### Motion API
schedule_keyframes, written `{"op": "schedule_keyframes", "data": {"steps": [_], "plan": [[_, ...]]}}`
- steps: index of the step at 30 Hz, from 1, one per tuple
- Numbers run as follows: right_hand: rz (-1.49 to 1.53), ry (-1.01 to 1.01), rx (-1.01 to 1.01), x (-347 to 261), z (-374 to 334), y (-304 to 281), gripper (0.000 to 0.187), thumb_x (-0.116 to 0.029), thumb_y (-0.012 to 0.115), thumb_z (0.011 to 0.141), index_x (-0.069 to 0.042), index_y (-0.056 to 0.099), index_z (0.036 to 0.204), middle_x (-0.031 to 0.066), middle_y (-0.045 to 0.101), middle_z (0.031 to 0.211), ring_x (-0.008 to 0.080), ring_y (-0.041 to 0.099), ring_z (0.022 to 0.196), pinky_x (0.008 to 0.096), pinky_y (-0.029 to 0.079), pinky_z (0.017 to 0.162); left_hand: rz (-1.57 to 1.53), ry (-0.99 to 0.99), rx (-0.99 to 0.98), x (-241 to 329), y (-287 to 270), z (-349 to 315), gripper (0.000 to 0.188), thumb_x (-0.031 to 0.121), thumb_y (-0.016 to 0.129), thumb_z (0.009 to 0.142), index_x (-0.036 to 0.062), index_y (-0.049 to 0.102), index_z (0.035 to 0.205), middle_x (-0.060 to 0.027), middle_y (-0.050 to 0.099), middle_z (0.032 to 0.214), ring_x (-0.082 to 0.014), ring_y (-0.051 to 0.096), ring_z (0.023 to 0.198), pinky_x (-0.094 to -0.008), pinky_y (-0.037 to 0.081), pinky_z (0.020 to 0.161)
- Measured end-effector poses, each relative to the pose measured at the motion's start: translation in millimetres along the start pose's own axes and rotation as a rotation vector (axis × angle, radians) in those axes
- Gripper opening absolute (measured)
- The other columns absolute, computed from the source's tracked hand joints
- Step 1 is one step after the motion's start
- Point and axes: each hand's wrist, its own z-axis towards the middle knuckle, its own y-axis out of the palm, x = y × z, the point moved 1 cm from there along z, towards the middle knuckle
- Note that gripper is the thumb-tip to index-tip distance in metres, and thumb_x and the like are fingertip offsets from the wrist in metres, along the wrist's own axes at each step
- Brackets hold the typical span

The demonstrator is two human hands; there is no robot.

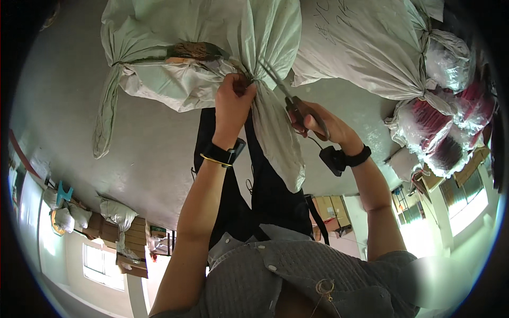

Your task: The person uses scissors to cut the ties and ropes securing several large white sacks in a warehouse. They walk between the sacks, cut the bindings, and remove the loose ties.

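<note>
A large white woven sack (191, 21) lies in front of me, its mouth gathered and tied into two bunched tails. One tail (278, 138) hangs down between my hands, and the other droops at the left. My left hand (233, 103) is closed, its fingers pinching the sack at the tied neck of the nearer tail. In my right hand (318, 124) is a pair of scissors (280, 79), the dark handles in my fingers and the blades pointing up-left beside the knot. Between the two ties a gap shows something brown and patterned (195, 51) inside.
Another tied white sack (355, 47) lies at the right. Past it are clear plastic bags with dark red contents (432, 119). Cardboard boxes (331, 212) stand behind me; stacked cartons (130, 233) and small sacks are at the lower left. Grey floor (148, 138) surrounds the sacks.
</note>
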Motion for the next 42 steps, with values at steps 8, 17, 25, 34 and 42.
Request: {"op": "schedule_keyframes", "data": {"steps": [8, 17, 25, 34, 42], "plan": [[0.211, 0.165, -0.119, 17.4, 1.0, -2.1, 0.063, -0.068, 0.038, 0.084, -0.006, 0.049, 0.08, 0.0022, 0.048, 0.067, 0.0112, 0.047, 0.058, 0.024, 0.04, 0.052, 0.283, 0.031, -0.191, 6.8, -11.3, 21.8, 0.02, 0.015, 0.06, 0.084, -0.0035, 0.054, 0.081, -0.0123, 0.057, 0.065, -0.0233, 0.055, 0.056, -0.0321, 0.042, 0.053], [0.202, 0.275, -0.243, 27.3, 6.6, -16.1, 0.068, -0.074, 0.037, 0.078, -0.007, 0.044, 0.084, 0.0008, 0.042, 0.067, 0.0093, 0.042, 0.057, 0.0225, 0.036, 0.049, 0.329, 0.151, 0.039, 9.4, 4.7, 6.9, 0.016, 0.006, 0.055, 0.085, -0.0036, 0.043, 0.087, -0.0245, 0.054, 0.075, -0.0439, 0.053, 0.072, -0.0448, 0.04, 0.061], [0.193, 0.363, -0.312, 13.1, 10.5, -32.1, 0.078, -0.084, 0.027, 0.071, -0.008, 0.044, 0.077, -0.0005, 0.042, 0.058, 0.0082, 0.044, 0.05, 0.0224, 0.034, 0.043, 0.322, 0.182, 0.166, 4.0, 16.2, -3.6, 0.013, 0.004, 0.056, 0.084, -0.0014, 0.044, 0.084, -0.0192, 0.051, 0.075, -0.0393, 0.05, 0.071, -0.0408, 0.04, 0.063], [0.43, 0.278, -0.393, 30.0, 9.8, -36.2, 0.072, -0.08, 0.034, 0.075, -0.009, 0.047, 0.076, -0.0021, 0.043, 0.057, 0.0085, 0.044, 0.05, 0.0216, 0.033, 0.043, 0.255, 0.298, 0.219, 7.7, 24.2, -16.4, 0.014, -0.002, 0.058, 0.081, -0.0009, 0.043, 0.083, -0.0147, 0.046, 0.077, -0.0308, 0.047, 0.065, -0.0327, 0.041, 0.062], [0.327, 0.172, -0.389, 31.8, 2.1, -46.9, 0.075, -0.082, 0.04, 0.069, -0.008, 0.046, 0.072, -0.0023, 0.04, 0.055, 0.0082, 0.042, 0.048, 0.0215, 0.034, 0.042, -0.266, -0.02, 0.231, 20.9, 27.8, -20.7, 0.009, 0.003, 0.055, 0.088, -0.0004, 0.049, 0.094, -0.0029, 0.056, 0.091, -0.0091, 0.051, 0.078, -0.0233, 0.043, 0.073]]}}
